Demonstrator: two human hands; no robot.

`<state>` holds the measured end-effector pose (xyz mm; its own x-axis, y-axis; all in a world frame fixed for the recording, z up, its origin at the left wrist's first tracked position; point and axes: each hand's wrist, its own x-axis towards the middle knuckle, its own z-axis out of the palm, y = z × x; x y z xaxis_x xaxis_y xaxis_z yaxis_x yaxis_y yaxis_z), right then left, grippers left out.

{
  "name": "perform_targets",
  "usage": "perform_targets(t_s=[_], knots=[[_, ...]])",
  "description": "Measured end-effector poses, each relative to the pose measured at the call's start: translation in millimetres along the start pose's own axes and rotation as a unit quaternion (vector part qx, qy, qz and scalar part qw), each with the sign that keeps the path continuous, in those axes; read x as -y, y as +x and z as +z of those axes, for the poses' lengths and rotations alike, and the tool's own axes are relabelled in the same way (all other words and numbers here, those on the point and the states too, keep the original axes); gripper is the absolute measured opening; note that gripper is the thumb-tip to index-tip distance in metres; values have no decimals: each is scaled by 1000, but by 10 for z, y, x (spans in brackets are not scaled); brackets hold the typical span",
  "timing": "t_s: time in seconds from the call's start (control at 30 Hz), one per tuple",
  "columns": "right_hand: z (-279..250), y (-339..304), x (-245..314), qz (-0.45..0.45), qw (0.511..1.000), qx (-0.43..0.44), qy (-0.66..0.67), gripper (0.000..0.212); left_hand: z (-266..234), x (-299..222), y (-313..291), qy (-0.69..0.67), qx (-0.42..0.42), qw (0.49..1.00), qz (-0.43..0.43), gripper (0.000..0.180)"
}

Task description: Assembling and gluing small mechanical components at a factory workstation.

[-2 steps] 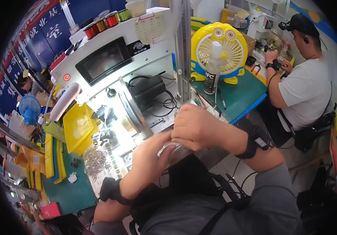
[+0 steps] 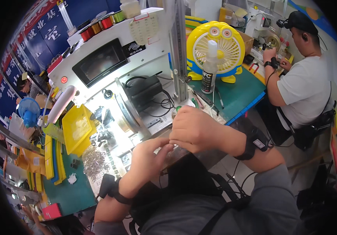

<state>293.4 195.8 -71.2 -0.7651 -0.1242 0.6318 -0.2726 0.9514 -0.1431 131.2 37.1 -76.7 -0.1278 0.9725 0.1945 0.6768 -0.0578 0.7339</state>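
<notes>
My left hand point(image 2: 149, 159) and my right hand point(image 2: 194, 128) meet fingertip to fingertip just in front of the bench machine point(image 2: 145, 136). On the left hand, thumb and forefinger are drawn together in a pinch. The right hand is curled, its fingers folded and its back turned up. Whatever sits between the fingertips is hidden or too small to make out. Beyond the left hand lies a brightly lit metal fixture point(image 2: 102, 135) next to the machine's round wheel point(image 2: 131, 111). A pile of thin metal pieces point(image 2: 95, 160) is spread to its left.
A yellow tray point(image 2: 74, 131) with pale pieces stands left, under a pink lamp point(image 2: 62, 102). On the green mat at right are a yellow fan point(image 2: 231, 51), a spray bottle point(image 2: 208, 74) and a pen point(image 2: 220, 98). Another person point(image 2: 305, 78) works at the far right.
My left thumb has closed up against the forefinger, where a gap showed before. The right hand stays curled in nearly the same place. The whole view has shifted slightly.
</notes>
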Motion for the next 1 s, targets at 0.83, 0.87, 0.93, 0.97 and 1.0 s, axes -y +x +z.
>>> perform_targets(t_s=[0.83, 0.87, 0.93, 0.97, 1.0], knots=[[95, -736, -1019, 494, 861, -21, -117, 26, 66, 676, -480, -264, -127, 955, -49, 16], [115, -701, -1075, 513, 845, 28, -145, 28, 75, 667, -482, -266, -128, 954, -49, 16], [127, -686, -1172, 527, 828, 80, -173, 31, 69, 648, -494, -261, -129, 955, -53, 18], [101, -725, -1216, 534, 822, 88, -177, 31, 78, 628, -494, -262, -133, 954, -55, 18], [61, -774, -1241, 541, 815, 96, -182, 31, 99, 597, -482, -301, -148, 941, -49, 21]])
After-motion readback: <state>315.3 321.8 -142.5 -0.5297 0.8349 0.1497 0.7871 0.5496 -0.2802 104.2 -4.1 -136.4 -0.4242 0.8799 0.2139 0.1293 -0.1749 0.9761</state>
